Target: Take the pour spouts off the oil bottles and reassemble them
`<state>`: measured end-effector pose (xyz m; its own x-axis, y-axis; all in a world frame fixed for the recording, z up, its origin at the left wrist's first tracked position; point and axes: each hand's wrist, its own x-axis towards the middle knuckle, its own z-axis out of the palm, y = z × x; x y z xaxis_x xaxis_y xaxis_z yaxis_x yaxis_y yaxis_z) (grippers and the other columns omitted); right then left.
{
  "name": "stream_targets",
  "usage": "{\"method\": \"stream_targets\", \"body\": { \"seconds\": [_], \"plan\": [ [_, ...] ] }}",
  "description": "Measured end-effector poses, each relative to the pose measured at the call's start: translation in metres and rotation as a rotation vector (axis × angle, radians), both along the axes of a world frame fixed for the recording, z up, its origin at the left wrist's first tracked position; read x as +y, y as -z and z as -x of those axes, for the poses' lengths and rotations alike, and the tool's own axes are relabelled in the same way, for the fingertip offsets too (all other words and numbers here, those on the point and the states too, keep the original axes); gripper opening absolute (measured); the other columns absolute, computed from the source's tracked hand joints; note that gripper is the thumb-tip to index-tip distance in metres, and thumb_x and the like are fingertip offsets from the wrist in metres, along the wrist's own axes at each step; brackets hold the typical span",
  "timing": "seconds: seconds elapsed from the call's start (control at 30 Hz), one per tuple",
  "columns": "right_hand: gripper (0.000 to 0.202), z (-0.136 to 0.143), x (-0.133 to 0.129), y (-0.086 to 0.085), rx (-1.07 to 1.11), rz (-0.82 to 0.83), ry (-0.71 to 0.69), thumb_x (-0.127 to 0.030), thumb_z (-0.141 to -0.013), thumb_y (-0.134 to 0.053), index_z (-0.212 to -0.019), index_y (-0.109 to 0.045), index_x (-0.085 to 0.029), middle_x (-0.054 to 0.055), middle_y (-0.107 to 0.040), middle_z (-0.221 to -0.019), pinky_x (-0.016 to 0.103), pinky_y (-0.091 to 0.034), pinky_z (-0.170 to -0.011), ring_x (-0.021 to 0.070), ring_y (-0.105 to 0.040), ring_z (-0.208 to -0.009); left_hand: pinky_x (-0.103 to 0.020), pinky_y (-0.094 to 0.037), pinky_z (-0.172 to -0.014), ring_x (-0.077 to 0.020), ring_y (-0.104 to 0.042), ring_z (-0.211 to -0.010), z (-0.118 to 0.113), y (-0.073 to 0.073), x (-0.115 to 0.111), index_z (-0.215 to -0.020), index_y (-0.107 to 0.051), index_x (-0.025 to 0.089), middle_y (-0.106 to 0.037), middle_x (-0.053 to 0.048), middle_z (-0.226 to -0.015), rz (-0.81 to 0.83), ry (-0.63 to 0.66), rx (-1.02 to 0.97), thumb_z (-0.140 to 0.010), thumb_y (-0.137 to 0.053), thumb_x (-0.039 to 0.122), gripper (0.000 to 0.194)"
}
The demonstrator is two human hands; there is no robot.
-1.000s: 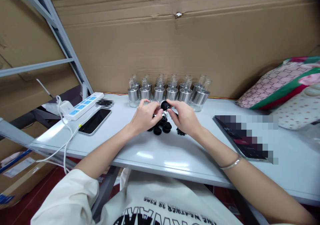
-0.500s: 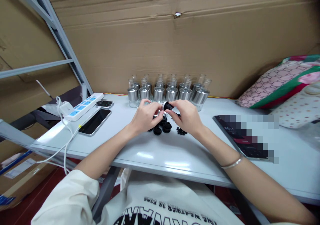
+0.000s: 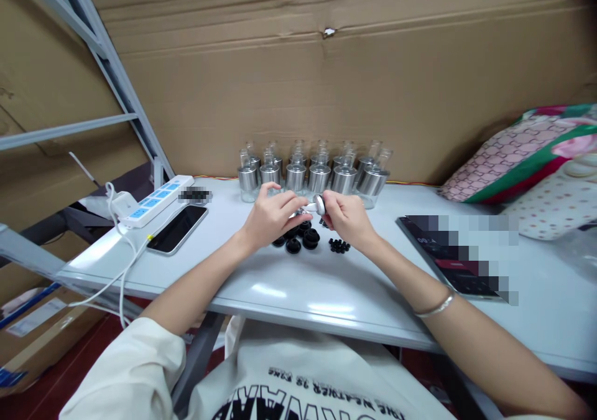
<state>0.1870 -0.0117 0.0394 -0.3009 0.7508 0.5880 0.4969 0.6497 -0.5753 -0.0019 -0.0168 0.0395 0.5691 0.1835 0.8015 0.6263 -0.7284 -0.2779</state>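
Above the table's middle, my right hand (image 3: 347, 218) is closed round a small silver-topped part (image 3: 319, 205). Facing it, my left hand (image 3: 275, 218) has its thumb and fingers near a small clear and silver piece (image 3: 305, 208); whether it grips this piece is hard to make out. Black stoppers (image 3: 310, 238) lie below my left hand, partly covered by it. Several tiny black pieces (image 3: 339, 246) form a cluster under my right hand. Behind both hands stand two rows of glass bottles with silver bands (image 3: 296, 177).
A phone (image 3: 180, 229) and a white power strip (image 3: 158, 201) with cables are at the left. On the right lies a dark tablet-like device (image 3: 448, 258), with patterned bags (image 3: 508, 158) behind it. Cardboard (image 3: 280, 84) rises behind the bottles.
The part between my hands has turned, so its silver top now shows instead of its black ribbed side. My right hand's fingers have curled in around it.
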Motion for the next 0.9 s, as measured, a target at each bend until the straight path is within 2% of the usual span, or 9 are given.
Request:
{"method": "stream_targets", "body": {
  "seconds": [0.1,0.33,0.43,0.57,0.67,0.8,0.9],
  "plan": [
    [0.067,0.002,-0.001,-0.001,0.118,0.185,-0.068,-0.065,-0.090,-0.026,-0.041,-0.038,-0.021,-0.002,-0.043,-0.033,0.025,-0.037,-0.049,0.0102,-0.042,-0.036,-0.034,-0.032,-0.089,-0.0113,-0.060,-0.068,0.001,-0.001,0.000,-0.092,-0.056,0.020,-0.068,0.002,-0.076,0.030,-0.044,0.047,-0.096,-0.043,0.043,0.027],
    [0.067,0.006,-0.002,0.000,0.324,0.425,-0.193,-0.077,-0.078,-0.038,-0.040,-0.033,-0.022,-0.003,-0.037,-0.030,0.024,-0.030,-0.039,0.0080,-0.036,-0.030,-0.037,-0.029,-0.092,-0.0132,-0.060,-0.070,0.003,-0.001,0.002,-0.090,-0.059,0.020,-0.069,-0.001,-0.080,0.139,-0.088,0.094,-0.095,-0.037,0.051,0.038],
    [0.066,0.011,-0.004,0.000,0.391,0.496,-0.232,-0.079,-0.073,-0.044,-0.042,-0.031,-0.022,-0.004,-0.034,-0.032,0.023,-0.026,-0.036,0.0069,-0.034,-0.030,-0.037,-0.027,-0.093,-0.0123,-0.058,-0.067,0.003,-0.001,0.002,-0.085,-0.059,0.020,-0.069,0.000,-0.080,0.156,-0.081,0.104,-0.096,-0.032,0.051,0.043],
    [0.065,0.019,-0.006,0.001,0.570,0.568,-0.211,-0.081,-0.065,-0.050,-0.047,-0.029,-0.022,-0.008,-0.025,-0.038,0.021,-0.017,-0.033,0.0043,-0.024,-0.033,-0.039,-0.026,-0.092,-0.0126,-0.056,-0.065,0.003,-0.004,0.001,-0.082,-0.059,0.020,-0.067,0.000,-0.072,0.161,-0.099,0.080,-0.098,-0.027,0.050,0.047],
    [0.064,0.023,-0.008,0.002,0.627,0.538,-0.186,-0.079,-0.065,-0.054,-0.048,-0.031,-0.021,-0.008,-0.026,-0.043,0.020,-0.017,-0.035,0.0042,-0.025,-0.036,-0.040,-0.025,-0.091,-0.0128,-0.055,-0.063,0.004,-0.008,-0.001,-0.083,-0.059,0.019,-0.066,0.001,-0.069,0.152,-0.113,0.051,-0.099,-0.027,0.046,0.045],
    [0.060,0.023,-0.014,0.003,0.562,0.385,-0.164,-0.071,-0.078,-0.048,-0.050,-0.036,-0.020,-0.005,-0.035,-0.044,0.022,-0.023,-0.038,0.0061,-0.031,-0.039,-0.042,-0.024,-0.091,-0.0138,-0.053,-0.062,0.008,-0.016,-0.001,-0.080,-0.058,0.019,-0.067,0.001,-0.067,0.099,-0.118,0.046,-0.099,-0.028,0.045,0.044],
    [0.057,0.024,-0.019,0.002,0.526,0.307,-0.162,-0.068,-0.083,-0.043,-0.053,-0.039,-0.019,-0.004,-0.040,-0.046,0.023,-0.027,-0.040,0.0075,-0.036,-0.040,-0.043,-0.024,-0.092,-0.0144,-0.053,-0.062,0.011,-0.022,0.001,-0.080,-0.058,0.020,-0.067,0.001,-0.067,0.144,-0.102,0.027,-0.099,-0.024,0.047,0.048]
  ]
}}
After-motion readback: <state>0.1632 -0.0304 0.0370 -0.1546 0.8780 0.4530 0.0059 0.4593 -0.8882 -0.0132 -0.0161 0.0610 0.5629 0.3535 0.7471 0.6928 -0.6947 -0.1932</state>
